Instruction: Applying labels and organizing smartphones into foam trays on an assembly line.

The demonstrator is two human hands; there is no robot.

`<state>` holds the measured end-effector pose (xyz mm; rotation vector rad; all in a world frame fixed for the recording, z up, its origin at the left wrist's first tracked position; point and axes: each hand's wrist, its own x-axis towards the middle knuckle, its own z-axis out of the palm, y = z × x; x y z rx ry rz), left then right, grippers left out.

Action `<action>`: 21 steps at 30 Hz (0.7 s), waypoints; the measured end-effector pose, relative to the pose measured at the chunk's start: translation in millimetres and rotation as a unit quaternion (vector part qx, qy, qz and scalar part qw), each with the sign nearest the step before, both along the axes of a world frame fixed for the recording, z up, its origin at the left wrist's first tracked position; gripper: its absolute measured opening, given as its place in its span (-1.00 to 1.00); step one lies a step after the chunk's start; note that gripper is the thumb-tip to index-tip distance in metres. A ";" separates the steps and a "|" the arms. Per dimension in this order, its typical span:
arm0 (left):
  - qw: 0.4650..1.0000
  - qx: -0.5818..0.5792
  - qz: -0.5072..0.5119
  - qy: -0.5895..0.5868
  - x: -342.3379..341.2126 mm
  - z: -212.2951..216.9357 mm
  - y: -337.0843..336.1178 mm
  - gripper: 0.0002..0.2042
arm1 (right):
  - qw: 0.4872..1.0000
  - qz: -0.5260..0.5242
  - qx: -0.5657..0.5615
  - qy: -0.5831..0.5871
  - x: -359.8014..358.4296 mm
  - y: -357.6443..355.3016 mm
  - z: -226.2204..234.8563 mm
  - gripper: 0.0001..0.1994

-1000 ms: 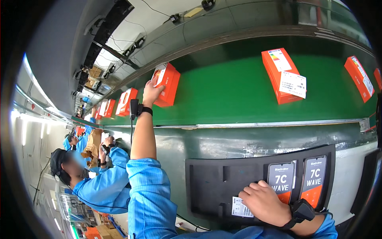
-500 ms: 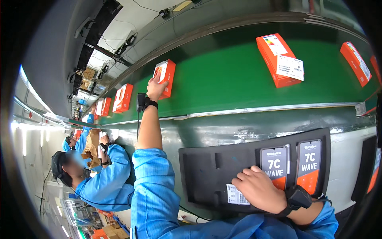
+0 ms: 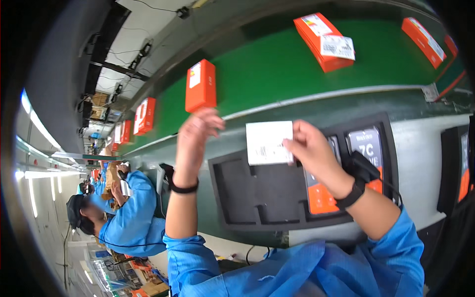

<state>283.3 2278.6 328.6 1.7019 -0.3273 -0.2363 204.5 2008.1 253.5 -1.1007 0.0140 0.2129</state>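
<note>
My right hand (image 3: 316, 151) pinches a white printed label sheet (image 3: 269, 141) at its right edge, holding it up over the black foam tray (image 3: 237, 225). My left hand (image 3: 195, 136) is raised left of the sheet, its fingers loosely apart and slightly blurred, with nothing in them. Just beyond it an orange box (image 3: 202, 89) with a white label lies on the green conveyor belt (image 3: 252, 74). Two phones lie side by side in the tray's right slots: one dark-and-orange phone (image 3: 324, 198) is partly behind my right hand, the other phone (image 3: 363, 141) partly behind my wrist.
Farther right on the belt lies an orange box (image 3: 321, 42) with a loose white sheet on it, then another box (image 3: 425, 42). More orange boxes (image 3: 144, 116) line the belt's left. A co-worker in blue (image 3: 128, 218) sits at left. A second black tray (image 3: 452, 168) stands at right.
My left hand has left the orange box and drawn back toward me; that box now shows a different face. My right hand has lifted the label sheet from the tray.
</note>
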 end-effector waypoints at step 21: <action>0.908 0.095 0.362 -0.190 93.0 -49.2 20.3 -0.65 | 0.990 -0.072 -0.079 -0.090 12.9 -12.0 8.8 -0.93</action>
